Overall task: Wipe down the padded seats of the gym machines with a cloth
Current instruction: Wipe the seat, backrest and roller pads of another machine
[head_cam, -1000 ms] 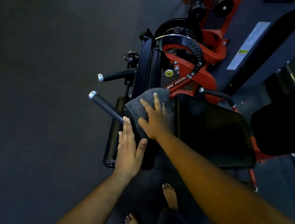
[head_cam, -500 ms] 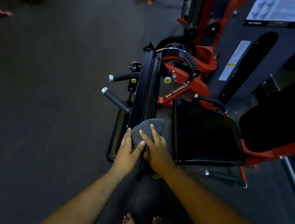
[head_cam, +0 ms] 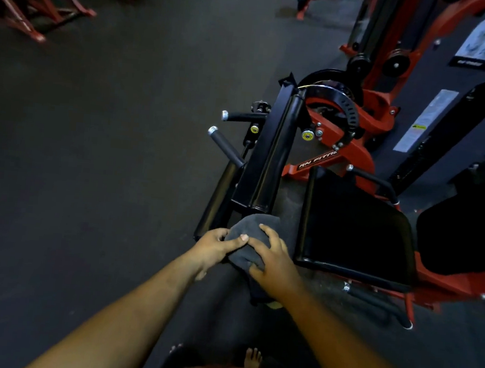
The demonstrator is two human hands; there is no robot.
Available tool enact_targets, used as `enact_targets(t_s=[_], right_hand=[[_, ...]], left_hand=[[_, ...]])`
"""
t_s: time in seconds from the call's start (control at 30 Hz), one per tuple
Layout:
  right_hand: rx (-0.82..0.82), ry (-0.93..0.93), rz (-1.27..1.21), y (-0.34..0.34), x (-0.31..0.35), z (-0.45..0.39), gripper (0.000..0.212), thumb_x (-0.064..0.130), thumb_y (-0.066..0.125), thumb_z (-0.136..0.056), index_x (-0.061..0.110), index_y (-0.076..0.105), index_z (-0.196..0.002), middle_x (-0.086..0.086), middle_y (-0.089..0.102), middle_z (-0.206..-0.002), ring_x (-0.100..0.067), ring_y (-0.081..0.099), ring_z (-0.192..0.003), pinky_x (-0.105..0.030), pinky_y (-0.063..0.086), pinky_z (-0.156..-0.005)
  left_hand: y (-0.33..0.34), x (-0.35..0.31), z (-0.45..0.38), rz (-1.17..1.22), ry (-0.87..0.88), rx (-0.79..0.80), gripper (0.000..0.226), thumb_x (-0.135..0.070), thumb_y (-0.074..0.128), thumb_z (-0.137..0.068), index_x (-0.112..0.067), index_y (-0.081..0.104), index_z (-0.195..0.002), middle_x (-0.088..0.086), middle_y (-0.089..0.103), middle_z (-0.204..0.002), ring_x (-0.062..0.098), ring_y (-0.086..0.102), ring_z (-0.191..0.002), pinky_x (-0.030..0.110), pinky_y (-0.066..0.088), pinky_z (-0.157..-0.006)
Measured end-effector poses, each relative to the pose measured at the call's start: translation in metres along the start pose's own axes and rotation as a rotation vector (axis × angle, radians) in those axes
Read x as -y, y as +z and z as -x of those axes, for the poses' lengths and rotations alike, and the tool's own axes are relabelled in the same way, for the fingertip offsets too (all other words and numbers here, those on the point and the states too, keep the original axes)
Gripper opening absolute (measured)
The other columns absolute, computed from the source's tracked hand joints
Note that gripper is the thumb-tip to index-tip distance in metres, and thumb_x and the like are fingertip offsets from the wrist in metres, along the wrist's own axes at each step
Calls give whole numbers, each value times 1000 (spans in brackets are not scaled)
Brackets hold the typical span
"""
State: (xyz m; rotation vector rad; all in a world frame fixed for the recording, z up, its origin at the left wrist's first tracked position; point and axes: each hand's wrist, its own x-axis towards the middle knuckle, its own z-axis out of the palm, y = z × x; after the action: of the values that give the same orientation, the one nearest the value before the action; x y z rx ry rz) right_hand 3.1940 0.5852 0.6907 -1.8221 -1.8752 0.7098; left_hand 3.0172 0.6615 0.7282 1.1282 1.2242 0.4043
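Item: grey cloth [head_cam: 249,243], bunched, held in both hands at the near end of the long black leg pad [head_cam: 266,162]. Left hand [head_cam: 215,247]: fingers curled onto the cloth's left side, thumb across its top. Right hand [head_cam: 274,263]: fingers spread and bent over the cloth, gripping it. Just right of the fingers: square black seat pad [head_cam: 355,226]; further right, the backrest pad [head_cam: 466,227], cut off by the frame edge.
Progress, judged: cloth sits at the leg pad's end; seat and backrest appear left to wipe.
Obscured: low light hides any wiped streaks; the pad end under the cloth is hidden.
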Motion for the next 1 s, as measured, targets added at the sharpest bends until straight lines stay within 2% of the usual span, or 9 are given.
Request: enact_targets(t_s=[0.1, 0.27, 0.37, 0.47, 0.6, 0.67, 0.77, 0.87, 1.0], right_hand=[[59, 74, -23, 12, 12, -1, 81, 37, 71, -89, 45, 27, -155, 7, 13, -164, -24, 26, -148, -42, 47, -106], [180, 155, -21, 40, 37, -26, 121, 61, 81, -75, 47, -4, -160, 6, 9, -163, -29, 30, -146, -47, 43, -110], [208, 177, -1, 63, 64, -47, 135, 62, 87, -66, 49, -11, -158, 4, 19, -151, -29, 40, -136, -45, 47, -103], [197, 156, -7, 82, 86, -64, 137, 59, 91, -62, 51, -7, -157, 4, 26, -129, -23, 44, -121, -38, 48, -94], [96, 120, 17, 108, 103, -87, 110, 57, 90, -65, 44, 28, -155, 5, 30, -115, -18, 43, -110, -37, 48, -96], [36, 98, 114, 119, 109, -95, 66, 53, 86, -73, 36, 53, -128, 6, 33, -108, -18, 43, -103, -42, 52, -87], [16, 104, 173, 130, 110, -105, 31, 46, 78, -78, 31, 54, -93, 9, 41, -107, -18, 47, -103, -42, 50, -80], [29, 173, -65, 141, 97, -114, 28, 35, 74, -80, 39, 46, -82, 9, 58, -98, -15, 58, -95, -42, 52, -85], [-18, 377, -317, 154, 72, -132, 35, 20, 78, -87, 41, 50, -86, 11, 61, -74, -2, 55, -66, -24, 45, -60]], left_hand=[[-27, 10, 3, -77, 24, 16, 55, -47, 88, -76, 0, 68, -96, 16, 78, -99, 31, 75, -96, 49, 58, -90], [-74, 21, 4, -204, 111, 53, 43, -43, 87, -77, -5, 67, -84, 6, 73, -82, 18, 70, -79, 37, 54, -73], [-114, 28, 2, -280, 185, 92, 55, -51, 85, -69, -2, 64, -86, 13, 71, -83, 18, 67, -79, 39, 52, -72], [-154, 32, 0, -360, 248, 110, 40, -44, 84, -70, -12, 66, -86, 11, 70, -85, 14, 65, -81, 37, 53, -73], [-203, 34, -10, -508, 306, 178, 19, -27, 84, -80, -25, 66, -86, -8, 68, -85, 6, 63, -79, 30, 51, -72], [-222, 37, -17, -626, 328, 210, 19, -29, 84, -81, -25, 68, -92, -7, 71, -90, 7, 65, -82, 29, 52, -72], [-242, 39, -31, -814, 341, 213, 22, -32, 82, -83, -25, 69, -99, -6, 72, -95, 10, 64, -84, 31, 52, -72], [-255, 38, -53, -810, 310, 172, 20, -30, 83, -83, -32, 65, -93, -12, 66, -86, 4, 60, -78, 27, 45, -71], [-264, 42, -95, -802, 218, 88, 27, -39, 79, -88, -29, 56, -95, -17, 52, -78, 5, 51, -74, 18, 36, -60]])
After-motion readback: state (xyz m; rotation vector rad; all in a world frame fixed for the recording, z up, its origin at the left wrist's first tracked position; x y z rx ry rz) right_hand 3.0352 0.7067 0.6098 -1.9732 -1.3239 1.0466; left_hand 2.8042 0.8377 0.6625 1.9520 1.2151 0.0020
